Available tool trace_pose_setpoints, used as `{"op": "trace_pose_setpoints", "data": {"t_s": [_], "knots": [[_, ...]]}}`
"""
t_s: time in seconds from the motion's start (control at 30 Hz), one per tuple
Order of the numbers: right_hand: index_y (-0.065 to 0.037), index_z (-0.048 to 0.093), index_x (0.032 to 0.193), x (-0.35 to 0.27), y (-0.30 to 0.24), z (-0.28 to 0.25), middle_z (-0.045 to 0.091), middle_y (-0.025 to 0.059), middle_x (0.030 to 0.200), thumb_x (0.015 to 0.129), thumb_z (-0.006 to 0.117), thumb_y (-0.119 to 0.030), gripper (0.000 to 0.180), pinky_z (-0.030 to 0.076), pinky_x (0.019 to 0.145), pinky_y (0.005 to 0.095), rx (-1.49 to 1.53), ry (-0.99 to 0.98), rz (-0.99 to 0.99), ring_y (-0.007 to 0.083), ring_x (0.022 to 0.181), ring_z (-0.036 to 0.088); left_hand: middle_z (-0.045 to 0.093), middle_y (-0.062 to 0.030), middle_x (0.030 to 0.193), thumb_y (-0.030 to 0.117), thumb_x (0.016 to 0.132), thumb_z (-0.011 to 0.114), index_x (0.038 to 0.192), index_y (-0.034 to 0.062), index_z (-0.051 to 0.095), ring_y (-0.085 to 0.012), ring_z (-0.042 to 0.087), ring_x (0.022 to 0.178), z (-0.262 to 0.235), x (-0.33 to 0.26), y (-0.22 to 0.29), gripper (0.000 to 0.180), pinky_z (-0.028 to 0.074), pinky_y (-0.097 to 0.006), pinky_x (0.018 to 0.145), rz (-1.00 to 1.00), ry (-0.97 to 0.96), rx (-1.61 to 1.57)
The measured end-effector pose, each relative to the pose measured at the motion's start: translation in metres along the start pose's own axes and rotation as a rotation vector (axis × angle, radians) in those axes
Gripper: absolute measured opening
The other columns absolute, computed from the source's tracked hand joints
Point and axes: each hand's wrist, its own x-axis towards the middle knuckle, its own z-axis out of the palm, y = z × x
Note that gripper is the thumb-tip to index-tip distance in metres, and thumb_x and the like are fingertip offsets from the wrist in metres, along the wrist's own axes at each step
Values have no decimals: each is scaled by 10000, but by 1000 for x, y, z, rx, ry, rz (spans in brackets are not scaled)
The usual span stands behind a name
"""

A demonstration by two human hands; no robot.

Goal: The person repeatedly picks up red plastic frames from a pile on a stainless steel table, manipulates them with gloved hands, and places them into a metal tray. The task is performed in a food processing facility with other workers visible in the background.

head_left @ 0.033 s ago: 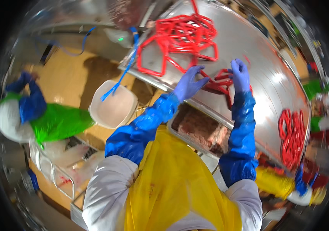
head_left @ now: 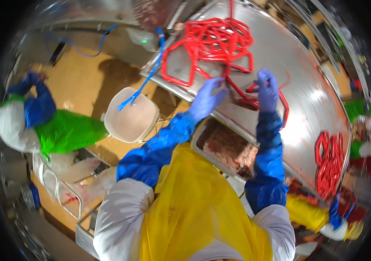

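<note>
A chain of red sausage links lies heaped on the steel table, and one strand runs from the heap toward my hands. My left hand, in a purple glove, is beside that strand with thumb and fingers apart. My right hand, gloved the same, has its fingers curled around part of the strand. From it a bent red link reaches out over the table at the right. The fingers partly hide the links there.
A metal pan of ground meat stands between me and the table edge. More red links lie at the table's right end. At left are a white tub and a co-worker in a green apron; another works at right.
My left hand has drawn back slightly to the left, away from the strand. Below my right hand, the bunched links have swung out to the right. The whole view has shifted a little.
</note>
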Motion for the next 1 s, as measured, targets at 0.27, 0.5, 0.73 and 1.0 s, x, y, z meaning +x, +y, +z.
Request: {"op": "trace_pose_setpoints", "data": {"t_s": [0.27, 0.5, 0.73, 1.0], "knots": [[-195, 591, 1421, -162, 174, 412, 601, 70, 1373, 972, 572, -567, 584, 496, 938, 452, 365, -600, 810, 248, 1265, 555, 613, -136, 1281, 341, 1002, 612, 1342, -9, 575, -249, 572, 1173, -282, -131, -178, 489, 461, -378, 1043, -421, 1181, -258], [-7, 634, 1319, -154, 275, 463, 678, 182, 1300, 1018, 433, -393, 529, 496, 1053, 463, 971, -381, 1178, 342, 1179, 645, 653, -153, 1255, 449, 999, 541, 1216, 62, 665, -323, 599, 1177, -286, -135, -280, 461, 494, -503, 1013, -141, 656, -1493], [-29, 514, 1310, 101, -81, 387, 567, 203, 1294, 1016, 471, -408, 481, 456, 1039, 500, 928, -748, 158, 364, 1206, 552, 676, -178, 1116, 250, 991, 606, 1201, 6, 618, -317, 666, 1044, -249, 167, 76, 322, 540, -443, 914, 349, 669, -478], [126, 382, 1502, 289, -397, 361, 493, 276, 1512, 1007, 478, -553, 846, 411, 1155, 542, -272, -517, -15, 425, 1381, 499, 716, -110, 1102, 643, 1075, 279, 1232, 108, 655, -268, 684, 983, -279, 438, 218, 672, 578, -458, 925, 161, -391, -1076]]}}
